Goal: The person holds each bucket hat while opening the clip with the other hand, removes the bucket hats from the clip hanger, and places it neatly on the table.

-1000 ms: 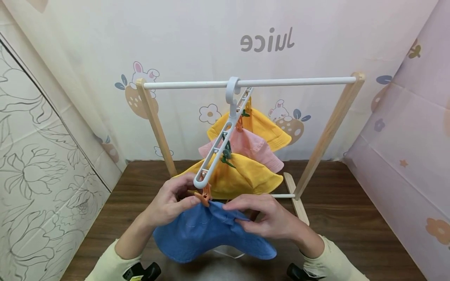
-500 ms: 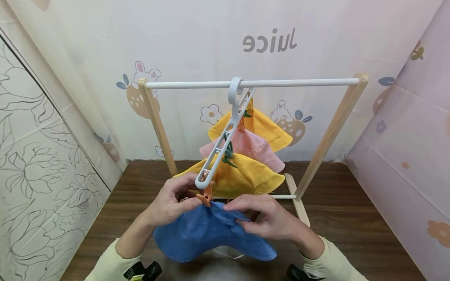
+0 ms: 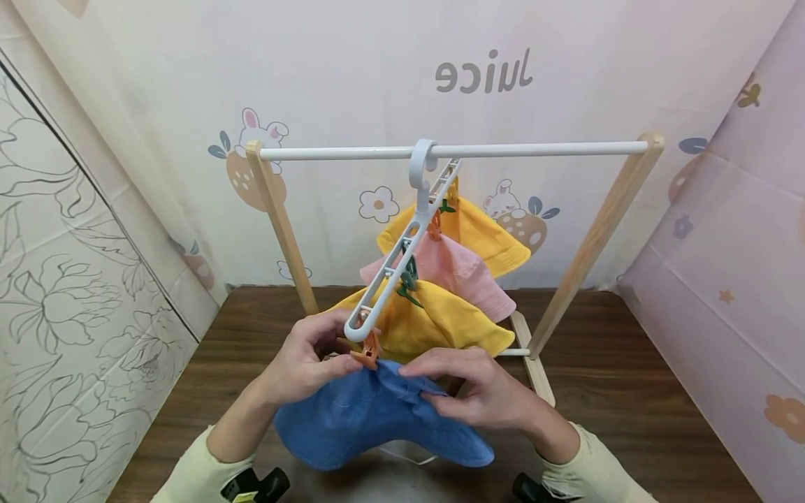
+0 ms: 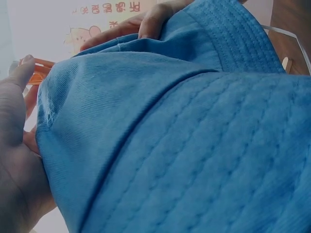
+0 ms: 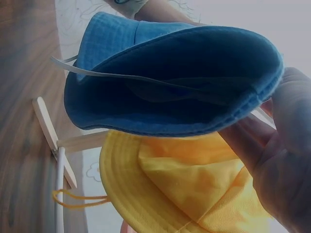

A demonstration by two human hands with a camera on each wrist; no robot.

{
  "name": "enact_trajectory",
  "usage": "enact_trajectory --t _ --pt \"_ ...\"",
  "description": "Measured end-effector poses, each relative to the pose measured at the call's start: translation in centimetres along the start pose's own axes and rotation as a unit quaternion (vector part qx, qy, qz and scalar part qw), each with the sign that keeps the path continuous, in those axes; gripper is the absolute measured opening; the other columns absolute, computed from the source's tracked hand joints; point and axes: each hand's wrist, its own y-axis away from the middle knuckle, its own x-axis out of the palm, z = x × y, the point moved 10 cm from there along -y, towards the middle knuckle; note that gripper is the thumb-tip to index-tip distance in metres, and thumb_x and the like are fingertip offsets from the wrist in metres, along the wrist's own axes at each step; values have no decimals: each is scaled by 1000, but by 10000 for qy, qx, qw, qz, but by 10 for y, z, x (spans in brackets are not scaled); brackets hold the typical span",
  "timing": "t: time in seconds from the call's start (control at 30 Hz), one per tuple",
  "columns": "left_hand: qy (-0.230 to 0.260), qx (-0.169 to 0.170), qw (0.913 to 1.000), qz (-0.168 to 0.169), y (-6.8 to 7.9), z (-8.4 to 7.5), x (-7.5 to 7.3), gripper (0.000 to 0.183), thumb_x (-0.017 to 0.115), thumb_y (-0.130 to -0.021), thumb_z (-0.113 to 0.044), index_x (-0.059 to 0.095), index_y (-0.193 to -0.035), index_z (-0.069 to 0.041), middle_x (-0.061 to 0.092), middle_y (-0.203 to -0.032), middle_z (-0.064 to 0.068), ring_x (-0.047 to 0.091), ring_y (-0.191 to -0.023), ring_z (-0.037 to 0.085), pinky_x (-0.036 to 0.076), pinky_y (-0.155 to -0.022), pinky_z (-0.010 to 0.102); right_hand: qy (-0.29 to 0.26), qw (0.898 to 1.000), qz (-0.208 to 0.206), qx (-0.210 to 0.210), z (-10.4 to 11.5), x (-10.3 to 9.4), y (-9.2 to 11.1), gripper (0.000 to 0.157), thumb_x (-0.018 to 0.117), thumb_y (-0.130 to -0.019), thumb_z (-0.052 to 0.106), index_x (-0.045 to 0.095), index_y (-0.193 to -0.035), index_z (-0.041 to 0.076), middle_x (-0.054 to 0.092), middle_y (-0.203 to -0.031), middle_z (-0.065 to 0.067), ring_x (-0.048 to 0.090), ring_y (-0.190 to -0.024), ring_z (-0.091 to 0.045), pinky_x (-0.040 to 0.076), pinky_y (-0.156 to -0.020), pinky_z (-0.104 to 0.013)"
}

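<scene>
A blue bucket hat [image 3: 371, 419] with a thin white strap hangs below the near end of a pale grey clip hanger [image 3: 383, 279]. My left hand [image 3: 308, 363] pinches the orange clip [image 3: 367, 353] at that end, thumb on its lever, with the hat's crown right under the clip. With thumb and fingers my right hand [image 3: 478, 388] pinches the crown's fabric on the right side. In the right wrist view the hat's dark inside [image 5: 170, 97] faces the camera. The left wrist view shows its stitched brim [image 4: 209, 150] filling much of the frame.
Behind the blue hat, a yellow hat [image 3: 434, 321], a pink hat [image 3: 462, 269] and another yellow hat [image 3: 484, 234] hang from the same hanger. It hooks over the white rod [image 3: 534, 149] of a wooden rack [image 3: 594, 244] on a dark wooden table [image 3: 635, 419].
The hanger has turned slightly, its near end shifting left and down. The hats behind have swung a little to the right. Both hands keep their grips, almost still.
</scene>
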Motion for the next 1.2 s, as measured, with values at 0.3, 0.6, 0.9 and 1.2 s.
enact_trajectory --t 0.3,0.6,0.9,1.2 --pt "341 241 9990 158 -3 -2 3 27 70 -110 -14 67 -129 5 80 -116 -1 79 -93 12 71 -86 31 -12 10000 31 27 0 1 -1 57 77 -91 -18 67 -143 2 79 -121 -21 73 -95 -17 58 -66 -10" --pt "384 321 9986 161 -3 -3 4 23 68 -111 -12 66 -127 5 79 -114 4 78 -93 10 71 -85 31 -1 10000 4 19 1 1 0 54 77 -93 -16 67 -143 3 79 -121 -21 74 -94 -18 58 -66 -9" --pt "140 380 9991 87 -1 -3 3 29 69 -112 -16 67 -130 6 75 -111 4 78 -93 9 70 -84 28 101 9999 -22 -94 1 1 1 66 78 -85 -22 67 -145 3 79 -119 -21 73 -85 -14 56 -64 -8" --pt "223 319 9991 180 -3 -1 5 29 69 -113 -21 66 -127 5 75 -110 5 75 -90 9 70 -81 28 139 9992 -63 -370 3 0 1 61 75 -86 -22 68 -142 -2 79 -119 -23 76 -103 -22 66 -91 -22"
